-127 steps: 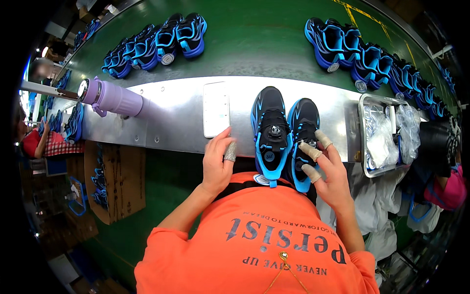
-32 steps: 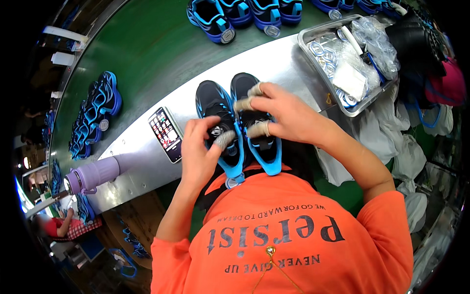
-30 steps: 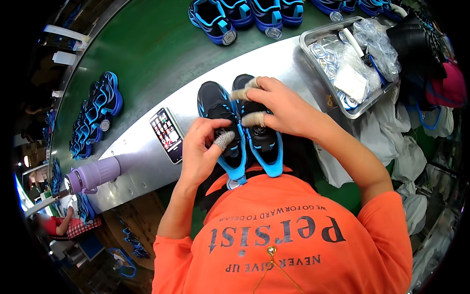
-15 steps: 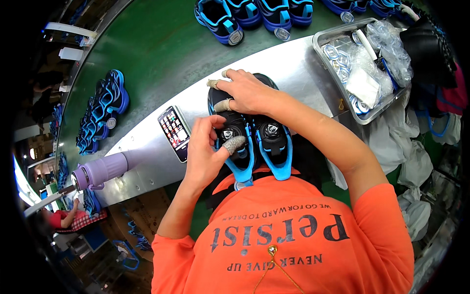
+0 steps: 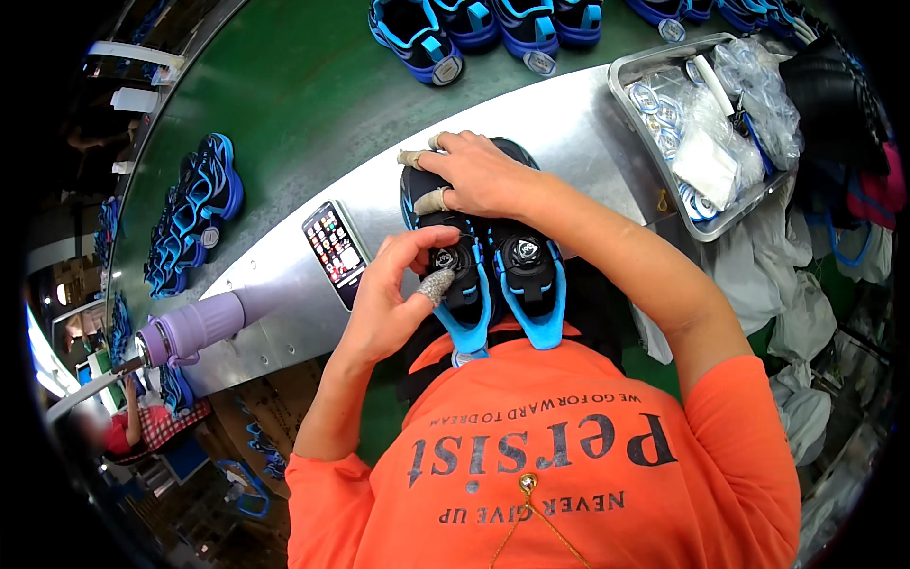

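A pair of black and blue sneakers lies side by side at the metal table edge against my body, toes pointing away. My right hand (image 5: 483,175), with taped fingertips, is closed over the toe of the left sneaker (image 5: 466,335). My left hand (image 5: 393,289) has its forefinger and grey-covered thumb curled round the black lacing dial (image 5: 451,258) on that sneaker's tongue. Beside it, the right sneaker (image 5: 546,330) shows its own dial (image 5: 525,250), with neither hand on it; my right forearm passes over its front part.
Left of the sneakers lie a phone (image 5: 335,251) and a purple bottle (image 5: 204,327). A clear plastic bin (image 5: 654,175) of round tags and plastic bags stands at right. More sneakers (image 5: 417,38) sit on the green belt (image 5: 303,85); others (image 5: 194,213) stand farther left. A person (image 5: 133,427) sits at far left.
My left thumb has slid left off the dial's face, and the forefinger has come across its top. The sneakers on the belt have drifted slightly left. My right hand stays put.
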`<action>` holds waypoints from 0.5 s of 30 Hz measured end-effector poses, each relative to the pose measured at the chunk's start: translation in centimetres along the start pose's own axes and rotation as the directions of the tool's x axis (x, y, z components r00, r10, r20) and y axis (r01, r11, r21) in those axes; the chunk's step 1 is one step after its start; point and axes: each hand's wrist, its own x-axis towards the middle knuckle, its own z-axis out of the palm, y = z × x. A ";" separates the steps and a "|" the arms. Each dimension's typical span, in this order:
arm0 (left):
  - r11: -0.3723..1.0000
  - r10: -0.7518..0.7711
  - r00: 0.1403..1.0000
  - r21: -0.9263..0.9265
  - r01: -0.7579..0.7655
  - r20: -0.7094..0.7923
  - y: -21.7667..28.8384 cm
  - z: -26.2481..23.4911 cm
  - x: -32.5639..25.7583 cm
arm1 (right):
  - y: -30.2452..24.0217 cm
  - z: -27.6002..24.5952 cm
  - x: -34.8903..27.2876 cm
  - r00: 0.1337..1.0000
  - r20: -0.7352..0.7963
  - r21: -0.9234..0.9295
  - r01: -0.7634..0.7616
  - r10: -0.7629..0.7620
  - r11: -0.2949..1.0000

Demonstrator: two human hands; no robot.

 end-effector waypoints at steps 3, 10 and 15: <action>0.985 -0.041 0.984 0.158 0.069 -0.173 0.5 1.3 -0.2 | 0.1 0.2 -0.1 1.000 -0.009 0.005 -0.009 0.009 1.000; 0.992 0.051 0.983 -0.119 -0.031 0.174 -0.6 -1.3 1.2 | 0.0 -0.4 0.1 1.000 0.028 0.057 0.013 -0.015 0.998; 0.985 0.108 0.992 0.140 -0.099 -0.062 -0.6 -0.1 0.3 | 0.6 0.3 0.0 0.999 -0.017 0.077 0.031 -0.029 0.997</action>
